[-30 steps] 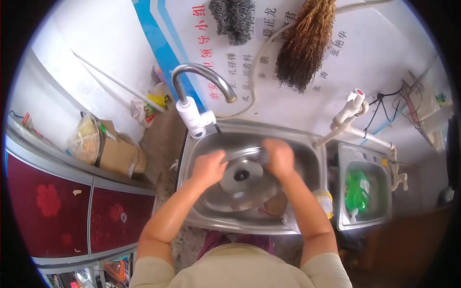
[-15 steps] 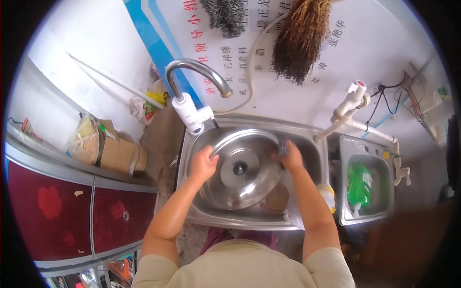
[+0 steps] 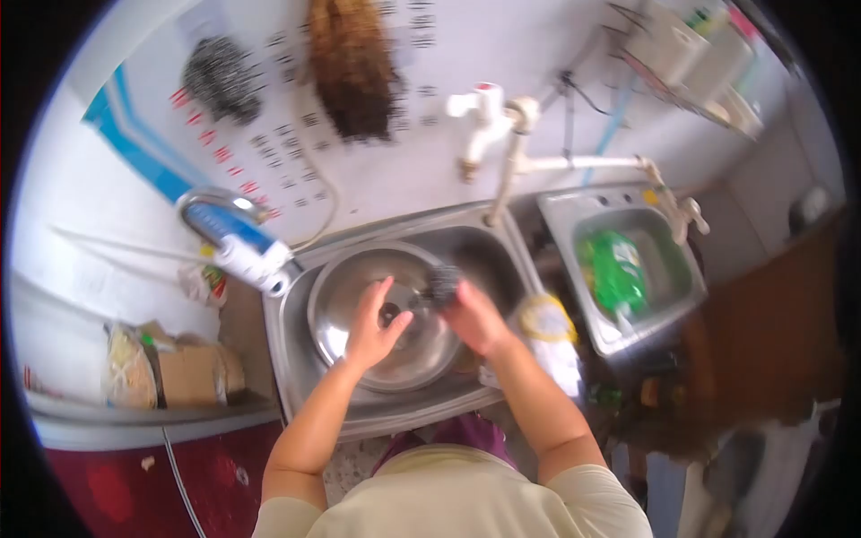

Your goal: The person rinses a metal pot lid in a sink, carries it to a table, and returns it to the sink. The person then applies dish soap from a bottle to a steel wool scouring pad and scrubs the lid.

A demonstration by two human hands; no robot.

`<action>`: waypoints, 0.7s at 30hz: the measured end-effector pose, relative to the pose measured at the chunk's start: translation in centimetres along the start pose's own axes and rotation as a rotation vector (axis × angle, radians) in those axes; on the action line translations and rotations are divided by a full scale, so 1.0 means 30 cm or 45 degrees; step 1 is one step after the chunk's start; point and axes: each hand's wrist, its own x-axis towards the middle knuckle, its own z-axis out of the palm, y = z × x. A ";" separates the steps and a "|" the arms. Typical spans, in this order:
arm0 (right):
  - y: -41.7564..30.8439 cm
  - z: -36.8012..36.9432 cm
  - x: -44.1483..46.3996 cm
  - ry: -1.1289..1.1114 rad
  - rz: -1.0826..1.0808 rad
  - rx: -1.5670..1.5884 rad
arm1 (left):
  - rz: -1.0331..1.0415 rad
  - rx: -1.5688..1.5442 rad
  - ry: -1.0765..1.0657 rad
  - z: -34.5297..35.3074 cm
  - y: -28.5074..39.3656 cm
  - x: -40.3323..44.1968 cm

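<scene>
A round, shiny metal pot lid (image 3: 341,276) with a dark knob at its centre lies in the large steel sink (image 3: 381,427). Over the lid, my left hand (image 3: 366,339) has its thumb and fingers spread and holds nothing. My right hand (image 3: 475,321) grips a dark grey steel wool scrubber (image 3: 441,284) above the lid's right part. Motion blurs this hand slightly, and whether the scrubber touches the lid I cannot tell.
A curved faucet (image 3: 242,255) stands at the sink's back left, and a white tap (image 3: 484,121) at the back right. A smaller sink (image 3: 686,282) holds a green bottle (image 3: 614,273). A yellow-and-white bag (image 3: 549,336) sits between the sinks. A brown brush (image 3: 354,76) hangs on the wall.
My left hand has let go of the lid's rim and moved over its middle. My right hand has brought the scrubber inward over the lid. The camera view has turned to the right.
</scene>
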 end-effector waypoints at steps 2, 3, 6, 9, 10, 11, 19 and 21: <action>0.016 0.021 -0.037 0.096 -0.121 -0.256 | -0.275 -0.768 -0.184 0.123 0.085 0.026; 0.012 0.013 -0.060 0.136 -0.219 -0.495 | -0.396 -0.964 -0.210 0.173 0.124 0.039; -0.195 0.043 -0.230 0.522 -0.276 -1.373 | -0.619 -1.321 -0.203 0.284 0.180 0.108; -0.326 -0.156 -0.345 0.941 -0.643 -1.676 | -0.701 -1.483 -0.351 0.395 0.254 0.140; -0.382 -0.189 -0.394 1.173 -0.782 -2.036 | -0.719 -1.508 -0.405 0.434 0.283 0.145; -0.441 -0.221 -0.442 1.404 -0.921 -2.398 | -0.719 -1.527 -0.433 0.476 0.311 0.150; -0.541 -0.542 -0.546 1.365 -0.457 -2.787 | -0.808 -1.540 -0.517 0.664 0.431 0.155; -0.554 -0.518 -0.538 1.428 -0.409 -2.553 | -0.824 -1.533 -0.512 0.669 0.431 0.155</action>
